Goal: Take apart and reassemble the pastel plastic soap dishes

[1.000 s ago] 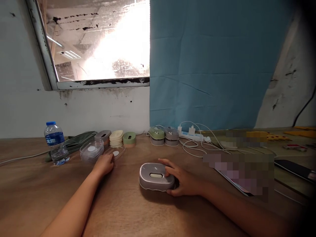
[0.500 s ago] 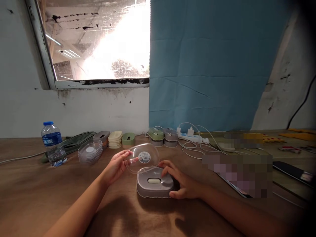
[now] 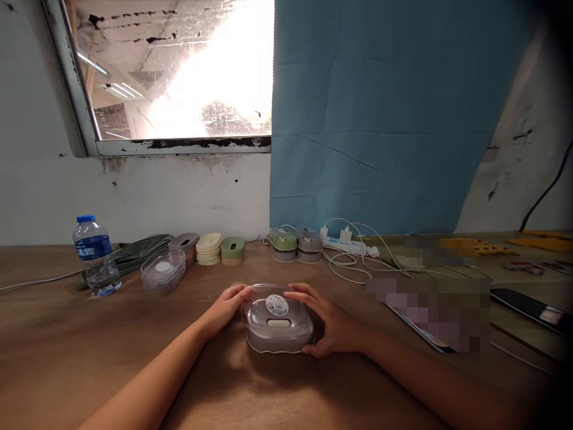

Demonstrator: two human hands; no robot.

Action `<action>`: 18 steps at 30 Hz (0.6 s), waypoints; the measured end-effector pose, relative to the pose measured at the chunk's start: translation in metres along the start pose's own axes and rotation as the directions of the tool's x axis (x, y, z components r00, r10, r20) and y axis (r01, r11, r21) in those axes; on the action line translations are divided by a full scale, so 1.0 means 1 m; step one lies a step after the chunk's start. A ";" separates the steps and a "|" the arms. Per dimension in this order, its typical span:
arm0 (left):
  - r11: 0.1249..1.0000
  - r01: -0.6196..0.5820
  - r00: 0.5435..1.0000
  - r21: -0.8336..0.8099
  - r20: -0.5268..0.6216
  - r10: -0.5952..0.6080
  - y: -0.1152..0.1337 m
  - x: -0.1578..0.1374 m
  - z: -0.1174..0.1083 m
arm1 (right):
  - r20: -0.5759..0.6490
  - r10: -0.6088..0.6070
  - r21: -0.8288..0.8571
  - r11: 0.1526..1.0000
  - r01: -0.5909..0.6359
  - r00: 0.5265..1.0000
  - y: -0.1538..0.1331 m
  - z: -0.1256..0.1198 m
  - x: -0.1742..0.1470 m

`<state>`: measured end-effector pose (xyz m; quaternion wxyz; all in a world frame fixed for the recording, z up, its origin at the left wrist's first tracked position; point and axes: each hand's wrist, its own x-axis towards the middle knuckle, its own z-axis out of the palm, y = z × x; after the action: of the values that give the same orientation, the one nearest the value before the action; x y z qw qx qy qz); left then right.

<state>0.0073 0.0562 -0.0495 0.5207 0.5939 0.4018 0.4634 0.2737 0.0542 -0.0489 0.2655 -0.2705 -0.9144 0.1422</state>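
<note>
At the lower middle of the frame, a grey box (image 3: 278,334) is sitting on the wooden surface (image 3: 89,358), a clear lid (image 3: 276,310) lying over it; the left hand (image 3: 228,307) and right hand (image 3: 333,325) are both grasping the lid's edges with their fingers.

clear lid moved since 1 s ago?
Yes. The clear lid went right, away from the stack of clear lids, and now sits on the grey box between left hand and right hand.
</note>
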 end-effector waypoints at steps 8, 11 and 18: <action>0.950 -0.083 0.974 0.301 0.228 0.012 0.006 -0.005 -0.011 | 0.048 0.025 0.039 0.999 -0.027 0.999 0.001 -0.006 0.001; 0.937 -0.125 0.958 0.327 0.285 0.029 0.009 -0.010 -0.013 | 0.071 0.020 0.069 0.997 -0.025 0.997 0.002 -0.008 0.002; 0.942 -0.138 0.969 0.305 0.238 0.065 0.006 -0.009 -0.010 | 0.094 -0.017 0.034 0.999 0.014 0.995 0.004 -0.009 0.002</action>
<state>-0.0048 0.0489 -0.0447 0.4351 0.7389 0.3784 0.3486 0.2796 0.0595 -0.0423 0.2279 -0.2521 -0.9253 0.1681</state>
